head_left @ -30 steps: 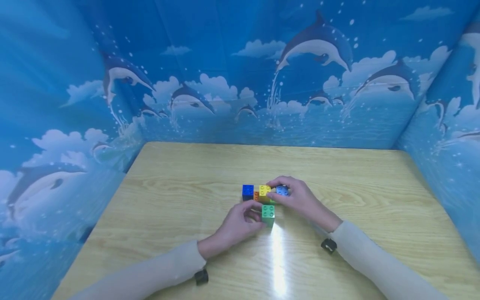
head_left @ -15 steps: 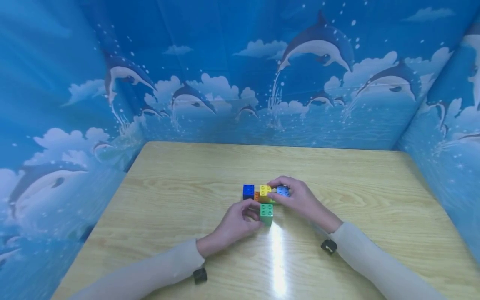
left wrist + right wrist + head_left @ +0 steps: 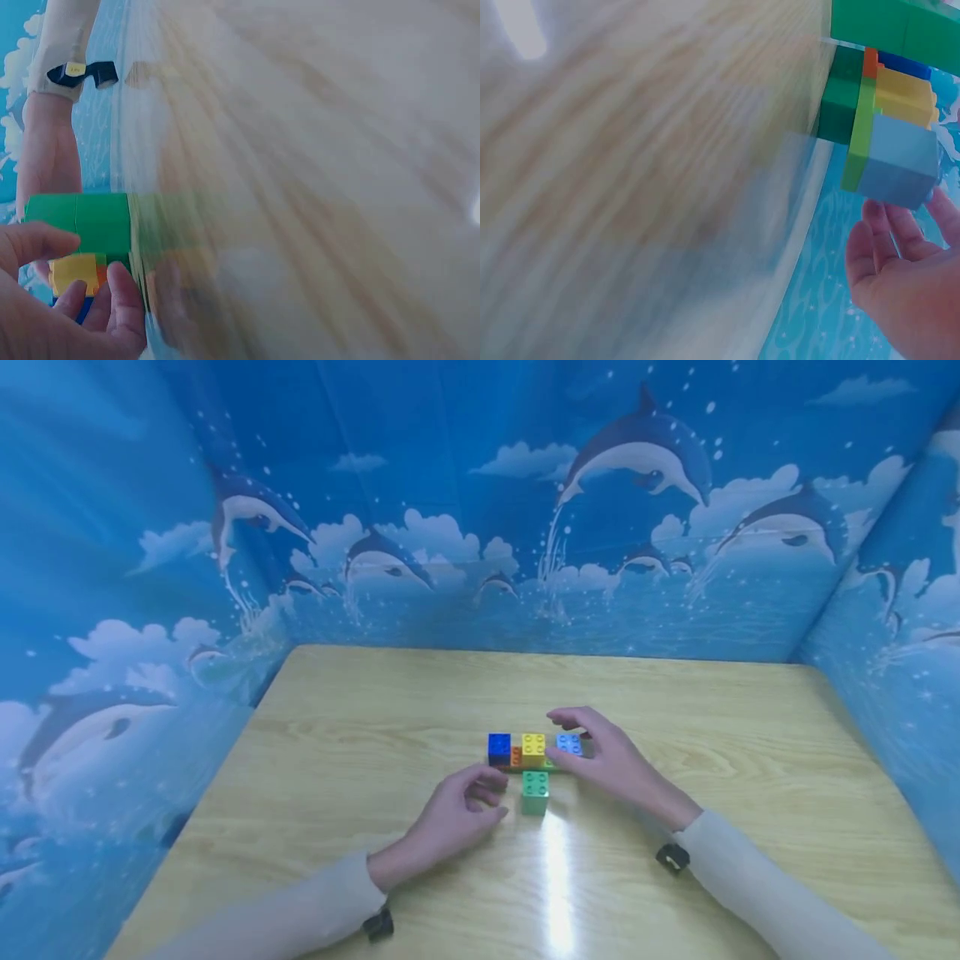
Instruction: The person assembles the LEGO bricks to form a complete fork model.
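A row of toy building bricks stands at the middle of the table: a dark blue brick (image 3: 498, 748), a yellow brick (image 3: 533, 747) and a light blue brick (image 3: 567, 743) on top. The right wrist view shows an orange piece (image 3: 871, 62), a light green piece (image 3: 859, 142) and a dark green brick (image 3: 839, 97) under them. In front stands a stack of two green bricks (image 3: 535, 793). My left hand (image 3: 459, 806), fingers loosely bent, is just left of that stack and apart from it. My right hand (image 3: 609, 753) holds nothing, its fingers spread beside the light blue brick.
The wooden table (image 3: 375, 702) extends around the bricks on every side. A blue curtain with dolphins (image 3: 420, 602) closes off the back and both sides. A bright light reflection (image 3: 557, 885) lies on the tabletop in front of the green stack.
My left hand has let go of the green stack and drawn back to the left. My right hand has loosened from the yellow brick and shifted slightly right. The green stack stays standing.
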Motion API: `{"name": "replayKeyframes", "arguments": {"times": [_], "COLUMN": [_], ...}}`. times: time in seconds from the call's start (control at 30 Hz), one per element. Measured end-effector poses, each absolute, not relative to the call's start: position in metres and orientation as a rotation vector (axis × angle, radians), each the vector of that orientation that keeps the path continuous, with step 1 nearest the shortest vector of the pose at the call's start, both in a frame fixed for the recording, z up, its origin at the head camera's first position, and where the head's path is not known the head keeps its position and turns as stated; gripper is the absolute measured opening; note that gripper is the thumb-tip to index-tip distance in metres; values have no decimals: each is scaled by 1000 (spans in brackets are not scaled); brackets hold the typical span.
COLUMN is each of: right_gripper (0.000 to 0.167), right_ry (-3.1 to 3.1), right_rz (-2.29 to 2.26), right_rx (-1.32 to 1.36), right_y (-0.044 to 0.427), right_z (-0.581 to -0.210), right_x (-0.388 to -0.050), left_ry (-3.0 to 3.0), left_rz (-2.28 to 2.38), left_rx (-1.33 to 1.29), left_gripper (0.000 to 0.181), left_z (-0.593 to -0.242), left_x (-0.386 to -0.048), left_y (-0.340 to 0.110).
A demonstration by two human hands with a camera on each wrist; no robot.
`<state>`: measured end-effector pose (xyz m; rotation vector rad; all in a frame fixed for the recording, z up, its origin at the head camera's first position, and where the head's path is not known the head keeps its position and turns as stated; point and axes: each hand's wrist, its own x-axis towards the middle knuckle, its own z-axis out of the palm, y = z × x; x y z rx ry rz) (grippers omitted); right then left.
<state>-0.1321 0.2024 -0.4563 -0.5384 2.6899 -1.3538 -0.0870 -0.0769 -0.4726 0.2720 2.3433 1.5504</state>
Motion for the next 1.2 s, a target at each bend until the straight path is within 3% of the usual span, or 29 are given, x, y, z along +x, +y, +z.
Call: {"name": "replayKeyframes", "arguments": {"times": [0.2,0.43,0.53,0.83,1.2], "right_gripper": [72,76,71,52,48], "right_ry": [2667,2602,2549,2477,2551], "right_rz": [-1333,-1289,-1298,-1325,-1332], "right_rx": [-444,-436,-440,-413,-483], "right_y": [217,229,230,227,227], "right_z": [-454,-456,-457,-457,-451], "right_x": [-125,-122,-122,-125,-123], "left_ry": [2402,2321,2300,2315,2244], "left_rz": [1635,1688,1688,1622,1737], "left_rx": [128,106,144,158,216], "left_gripper": [37,64,67,46,61], "left_z": [-471,-471,-472,-478,-467], "left_x": [-100,-121,-128,-143,-144], "left_y": [-92,-95,-91,-80,-81]}}
